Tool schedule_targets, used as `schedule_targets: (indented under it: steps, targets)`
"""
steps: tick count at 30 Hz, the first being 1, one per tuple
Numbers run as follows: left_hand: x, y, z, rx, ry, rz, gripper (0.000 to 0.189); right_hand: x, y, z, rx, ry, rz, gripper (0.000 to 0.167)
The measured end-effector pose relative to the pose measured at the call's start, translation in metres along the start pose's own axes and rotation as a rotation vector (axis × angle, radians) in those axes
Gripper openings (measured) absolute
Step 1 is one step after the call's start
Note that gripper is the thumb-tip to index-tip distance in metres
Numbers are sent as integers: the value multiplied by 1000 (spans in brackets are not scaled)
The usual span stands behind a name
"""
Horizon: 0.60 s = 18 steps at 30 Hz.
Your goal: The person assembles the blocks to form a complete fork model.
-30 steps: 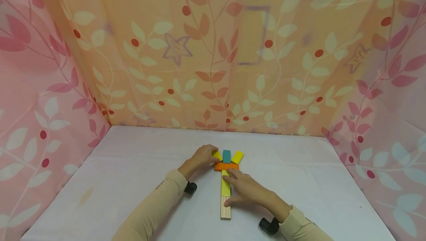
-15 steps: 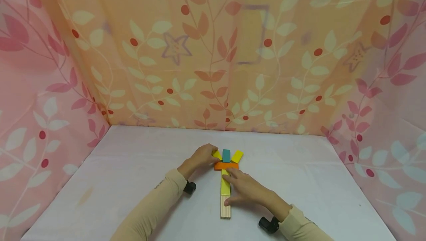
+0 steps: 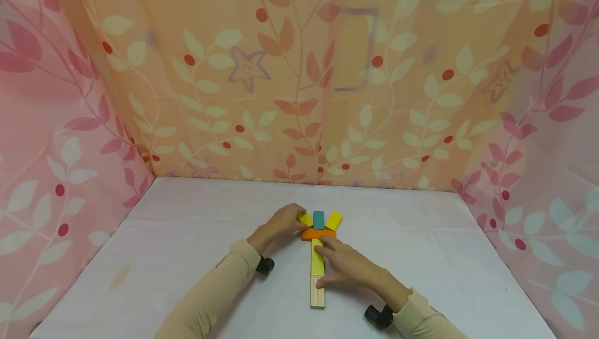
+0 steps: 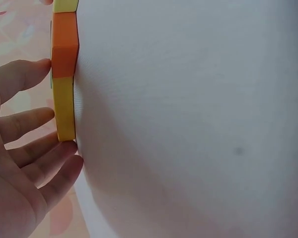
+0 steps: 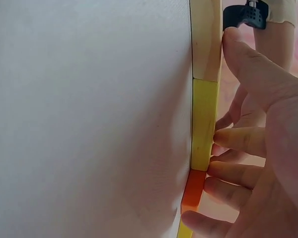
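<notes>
A flat figure of wooden blocks lies on the white table. Its stem is a plain wood block (image 3: 317, 299) and a light yellow block (image 3: 317, 263), end to end. Across the top of the stem is an orange block (image 3: 318, 234) with slanted ends. Beyond it fan out a teal block (image 3: 318, 220), a right yellow block (image 3: 334, 220) and a left yellow block (image 4: 65, 111). My left hand (image 3: 284, 219) touches the left yellow block with its fingers, its thumb at the orange one. My right hand (image 3: 351, 266) rests its thumb on the plain block, fingers on the light yellow and orange blocks.
A white cloth covers the table (image 3: 187, 214). Floral curtains (image 3: 299, 94) stand behind it and along both sides. Each wrist carries a small black camera, the left one (image 3: 265, 265) and the right one (image 3: 378, 317), close over the cloth.
The left wrist and sleeve have shifted very slightly to the left. The blocks stay where they were, and the right hand has hardly moved.
</notes>
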<state>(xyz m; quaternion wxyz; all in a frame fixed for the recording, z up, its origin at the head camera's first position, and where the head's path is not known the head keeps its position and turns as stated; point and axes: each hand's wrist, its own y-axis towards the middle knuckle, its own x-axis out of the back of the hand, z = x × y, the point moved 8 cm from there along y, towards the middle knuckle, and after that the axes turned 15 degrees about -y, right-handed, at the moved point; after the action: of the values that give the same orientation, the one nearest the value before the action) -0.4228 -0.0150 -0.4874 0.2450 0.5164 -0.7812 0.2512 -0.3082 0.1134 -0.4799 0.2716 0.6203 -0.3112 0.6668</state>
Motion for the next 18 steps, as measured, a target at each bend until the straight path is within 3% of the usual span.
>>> schedule_targets:
  steps: [10,18]
  targets:
    - [5,-7,-4,-64,36,1,51,5,-1,2,18,-26,-27,86]
    - [15,-16,0,-47,24,-22,52,4,0,0,-2,-19,-25,88]
